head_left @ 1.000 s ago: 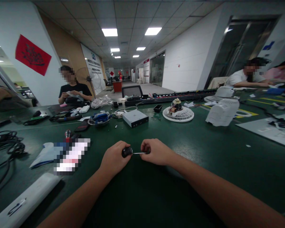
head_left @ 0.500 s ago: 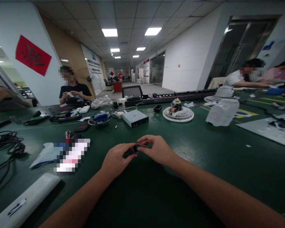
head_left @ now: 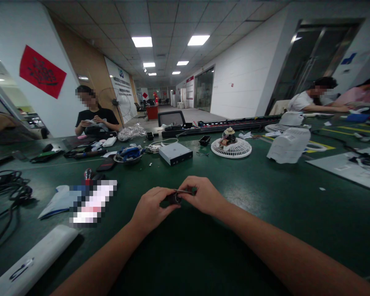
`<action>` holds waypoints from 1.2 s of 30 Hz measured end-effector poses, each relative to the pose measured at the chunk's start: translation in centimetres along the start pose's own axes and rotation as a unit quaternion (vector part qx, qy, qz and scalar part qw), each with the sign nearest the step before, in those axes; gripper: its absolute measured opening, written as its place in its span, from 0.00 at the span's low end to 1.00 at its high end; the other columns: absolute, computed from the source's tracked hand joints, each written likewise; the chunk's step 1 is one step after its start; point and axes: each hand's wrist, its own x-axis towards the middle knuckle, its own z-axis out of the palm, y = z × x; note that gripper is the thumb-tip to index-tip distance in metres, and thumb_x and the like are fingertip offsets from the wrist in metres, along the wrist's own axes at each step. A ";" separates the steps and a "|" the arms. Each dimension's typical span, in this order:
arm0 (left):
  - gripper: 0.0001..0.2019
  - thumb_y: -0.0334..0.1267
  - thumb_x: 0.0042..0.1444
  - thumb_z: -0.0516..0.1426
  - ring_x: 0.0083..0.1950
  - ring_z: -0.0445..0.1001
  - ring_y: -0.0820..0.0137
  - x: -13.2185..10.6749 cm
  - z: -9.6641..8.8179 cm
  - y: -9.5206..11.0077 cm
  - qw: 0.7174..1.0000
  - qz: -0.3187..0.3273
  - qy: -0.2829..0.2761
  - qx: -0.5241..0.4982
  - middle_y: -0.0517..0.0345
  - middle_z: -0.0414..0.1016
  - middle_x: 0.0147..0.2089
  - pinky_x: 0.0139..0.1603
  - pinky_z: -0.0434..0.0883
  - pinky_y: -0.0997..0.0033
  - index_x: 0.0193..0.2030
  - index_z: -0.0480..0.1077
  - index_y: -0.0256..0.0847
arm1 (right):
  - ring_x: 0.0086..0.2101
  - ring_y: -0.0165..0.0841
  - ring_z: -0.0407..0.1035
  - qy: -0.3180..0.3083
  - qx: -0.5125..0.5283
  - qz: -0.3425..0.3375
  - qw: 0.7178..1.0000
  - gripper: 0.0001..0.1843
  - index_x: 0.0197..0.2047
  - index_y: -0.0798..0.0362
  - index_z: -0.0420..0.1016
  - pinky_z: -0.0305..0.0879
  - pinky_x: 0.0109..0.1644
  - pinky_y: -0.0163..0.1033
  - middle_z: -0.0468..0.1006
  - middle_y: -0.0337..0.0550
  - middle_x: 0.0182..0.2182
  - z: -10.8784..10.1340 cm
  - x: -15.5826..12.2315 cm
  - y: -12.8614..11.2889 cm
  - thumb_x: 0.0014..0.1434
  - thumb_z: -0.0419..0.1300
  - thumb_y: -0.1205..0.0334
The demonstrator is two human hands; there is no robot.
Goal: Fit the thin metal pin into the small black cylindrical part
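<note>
**A:** Since the earlier frame our hands have drawn together: our right hand point(head_left: 203, 197) now sits close against our left hand point(head_left: 151, 207), both low over the bench point(head_left: 265, 197).

**B:** And the grips?

**A:** Our left grip is clenched on the black handle of the small screwdriver point(head_left: 173, 198); our right fingertips pinch its thin shaft point(head_left: 185, 191).

**B:** What might go wrong?

**A:** We judge that so light a pinch could let the shaft slip, pricking a finger or dropping the tool onto the bench.
</note>
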 end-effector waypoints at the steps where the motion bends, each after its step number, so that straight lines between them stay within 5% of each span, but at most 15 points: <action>1: 0.16 0.37 0.51 0.65 0.44 0.77 0.63 0.0 0.0 0.1 1.000 0.006 -0.001 0.001 0.52 0.79 0.44 0.46 0.75 0.60 0.47 0.73 0.41 | 0.31 0.29 0.69 -0.001 0.003 0.011 1.000 0.03 0.34 0.53 0.78 0.63 0.35 0.34 0.77 0.39 0.31 0.0 0.0 0.0 0.53 0.64 0.68; 8: 0.14 0.37 0.53 0.64 0.44 0.77 0.63 0.2 -0.1 0.3 1.000 0.003 0.019 0.002 0.53 0.79 0.43 0.47 0.74 0.61 0.47 0.73 0.41 | 0.32 0.29 0.71 -0.062 0.168 0.077 0.981 0.11 0.41 0.56 0.73 0.67 0.35 0.35 0.78 0.42 0.35 0.3 0.1 0.5 0.54 0.64 0.64; 15: 0.14 0.35 0.53 0.64 0.44 0.76 0.64 0.1 -0.3 0.2 1.000 0.016 0.008 -0.003 0.54 0.78 0.43 0.45 0.74 0.62 0.47 0.72 0.42 | 0.30 0.28 0.70 -0.095 0.240 0.115 0.959 0.10 0.37 0.57 0.72 0.66 0.34 0.34 0.76 0.40 0.30 0.9 0.1 1.2 0.52 0.65 0.63; 21: 0.12 0.35 0.54 0.63 0.44 0.76 0.64 0.1 -0.4 0.0 0.998 0.057 -0.016 -0.003 0.53 0.78 0.43 0.46 0.73 0.62 0.46 0.72 0.41 | 0.27 0.27 0.67 -0.076 0.159 0.092 0.980 0.09 0.36 0.55 0.73 0.63 0.31 0.32 0.75 0.37 0.28 1.1 -0.1 0.8 0.51 0.65 0.64; 27: 0.12 0.35 0.54 0.63 0.45 0.76 0.64 0.1 -0.4 -0.1 0.998 0.053 -0.004 -0.025 0.53 0.78 0.44 0.47 0.73 0.62 0.45 0.72 0.41 | 0.25 0.26 0.67 -0.094 0.233 0.149 0.956 0.08 0.34 0.56 0.70 0.63 0.28 0.31 0.73 0.37 0.26 1.8 0.0 1.1 0.52 0.64 0.62; 36: 0.12 0.37 0.50 0.65 0.40 0.77 0.64 0.4 -0.2 -0.3 0.993 -0.102 0.051 0.021 0.57 0.79 0.40 0.42 0.74 0.63 0.43 0.74 0.43 | 0.27 0.28 0.66 -0.008 0.048 0.080 0.996 0.04 0.36 0.54 0.71 0.60 0.30 0.33 0.74 0.38 0.28 0.0 0.2 0.7 0.58 0.56 0.63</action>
